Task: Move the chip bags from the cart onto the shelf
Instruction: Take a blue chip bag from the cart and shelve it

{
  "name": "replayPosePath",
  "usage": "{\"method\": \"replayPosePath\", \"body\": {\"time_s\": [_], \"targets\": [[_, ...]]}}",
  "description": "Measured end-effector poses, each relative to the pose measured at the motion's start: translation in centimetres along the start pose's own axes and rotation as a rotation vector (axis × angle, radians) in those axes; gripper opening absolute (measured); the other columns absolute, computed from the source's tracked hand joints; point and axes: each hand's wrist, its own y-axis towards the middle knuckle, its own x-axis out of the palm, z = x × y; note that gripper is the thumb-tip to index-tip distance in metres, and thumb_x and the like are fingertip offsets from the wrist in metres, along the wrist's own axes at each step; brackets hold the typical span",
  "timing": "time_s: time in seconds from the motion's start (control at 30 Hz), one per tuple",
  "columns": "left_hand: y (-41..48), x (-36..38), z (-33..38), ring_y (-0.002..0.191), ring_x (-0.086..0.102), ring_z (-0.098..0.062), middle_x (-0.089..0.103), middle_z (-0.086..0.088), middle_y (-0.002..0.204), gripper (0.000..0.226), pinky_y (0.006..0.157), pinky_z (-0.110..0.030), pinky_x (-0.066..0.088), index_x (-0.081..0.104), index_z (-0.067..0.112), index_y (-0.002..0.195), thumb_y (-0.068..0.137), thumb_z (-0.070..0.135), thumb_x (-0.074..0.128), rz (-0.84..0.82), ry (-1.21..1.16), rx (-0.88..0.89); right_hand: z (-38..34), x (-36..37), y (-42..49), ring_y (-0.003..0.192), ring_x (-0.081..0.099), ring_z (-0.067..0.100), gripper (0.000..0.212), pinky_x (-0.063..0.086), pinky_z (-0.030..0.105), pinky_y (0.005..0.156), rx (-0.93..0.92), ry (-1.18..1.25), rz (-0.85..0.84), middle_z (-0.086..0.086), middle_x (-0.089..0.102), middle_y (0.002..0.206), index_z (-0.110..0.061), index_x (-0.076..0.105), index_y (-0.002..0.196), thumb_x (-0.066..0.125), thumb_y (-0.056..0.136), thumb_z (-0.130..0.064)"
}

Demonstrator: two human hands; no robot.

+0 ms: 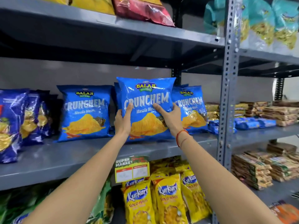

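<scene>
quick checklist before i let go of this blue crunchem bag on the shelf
1. Grip: left hand and right hand both hold the held Crunchem bag at its sides, thumbs on the front: ok.
2. Bag upright, label facing out: ok.
3. Bag bottom resting on the middle shelf: cannot tell, its lower edge sits right at shelf level.
4. Slot between the left Crunchem bag and the right Crunchem bag: it overlaps the right one: not ok.
5. Lined up with neighbours: it stands higher and further forward: not ok.
6. Support behind: another blue bag peeks out at its upper left: ok.
</scene>
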Motion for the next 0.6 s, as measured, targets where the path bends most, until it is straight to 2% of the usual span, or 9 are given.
{"method": "replayPosePath", "body": {"time_s": [0.07,0.13,0.23,0.3,0.33,0.37,0.47,0.53,0.6], "targets": [[0.5,0.0,-1.0,0.119,0.049,-0.026,0.055,0.003,0.119,0.063,0.092,-0.041,0.041,0.053,0.020,0.113,0.076,0.071,0.048,0.010,0.036,-0.033,1.2,0.3,0.3,0.094,0.073,0.018,0.037,0.059,0.038,0.087,0.030,-0.017,0.000,0.005,0.076,0.101,-0.011,0.070,0.105,0.082,0.074,-0.027],[0.9,0.1,-2.0,0.123,0.046,-0.030,0.052,-0.006,0.133,0.077,0.097,-0.044,0.038,0.049,0.016,0.126,0.075,0.073,0.046,0.014,0.092,-0.075,2.2,0.3,0.4,0.100,0.071,0.023,0.043,0.056,0.045,0.093,0.067,-0.037,0.003,0.008,0.075,0.105,-0.009,0.070,0.106,0.082,0.073,-0.034],[1.3,0.5,-2.8,0.128,0.041,-0.031,0.043,-0.011,0.144,0.082,0.100,-0.046,0.033,0.039,0.013,0.137,0.079,0.071,0.043,0.034,0.173,-0.103,2.7,0.6,0.7,0.121,0.059,0.030,0.071,0.045,0.052,0.105,0.124,-0.137,0.007,0.013,0.067,0.125,-0.006,0.063,0.121,0.079,0.069,-0.052],[1.5,0.6,-3.0,0.113,0.048,-0.030,0.048,-0.012,0.138,0.072,0.091,-0.044,0.035,0.046,0.014,0.129,0.082,0.068,0.041,0.039,0.220,-0.084,2.8,0.8,1.0,0.137,0.043,0.032,0.090,0.036,0.052,0.113,0.180,-0.216,0.019,0.013,0.053,0.143,-0.006,0.049,0.137,0.074,0.070,-0.060],[1.5,0.6,-3.1,0.104,0.049,-0.027,0.051,-0.012,0.134,0.067,0.085,-0.042,0.035,0.048,0.014,0.124,0.083,0.067,0.041,0.041,0.235,-0.075,2.8,0.8,1.0,0.141,0.036,0.031,0.094,0.032,0.051,0.115,0.196,-0.248,0.034,0.011,0.047,0.148,-0.007,0.043,0.142,0.072,0.071,-0.062],[1.5,0.5,-3.1,0.102,0.049,-0.027,0.051,-0.012,0.133,0.068,0.083,-0.041,0.035,0.046,0.013,0.125,0.083,0.066,0.042,0.049,0.252,-0.069,2.7,0.8,0.8,0.143,0.033,0.030,0.096,0.031,0.048,0.116,0.206,-0.273,0.048,0.009,0.044,0.150,-0.009,0.038,0.145,0.070,0.072,-0.062],[1.0,0.3,-3.0,0.125,0.041,-0.031,0.042,-0.012,0.140,0.069,0.095,-0.044,0.036,0.035,0.014,0.135,0.085,0.060,0.047,0.107,0.339,0.014,2.6,0.6,0.1,0.132,0.046,0.030,0.084,0.039,0.044,0.106,0.184,-0.307,0.093,0.009,0.054,0.138,-0.014,0.042,0.140,0.069,0.075,-0.061],[-0.1,0.1,-2.7,0.129,0.036,-0.030,0.039,-0.012,0.140,0.063,0.098,-0.045,0.034,0.035,0.015,0.135,0.086,0.053,0.051,0.141,0.401,0.173,2.1,0.2,-0.9,0.121,0.054,0.028,0.078,0.046,0.043,0.101,0.145,-0.306,0.125,0.009,0.057,0.130,-0.015,0.041,0.138,0.068,0.079,-0.057],[-1.7,0.1,-2.0,0.128,0.034,-0.027,0.041,-0.012,0.137,0.059,0.099,-0.040,0.033,0.038,0.015,0.133,0.086,0.048,0.053,0.162,0.415,0.365,1.4,-0.6,-2.1,0.112,0.058,0.027,0.071,0.049,0.043,0.096,0.106,-0.300,0.165,0.010,0.058,0.125,-0.014,0.042,0.138,0.067,0.082,-0.051]]}}
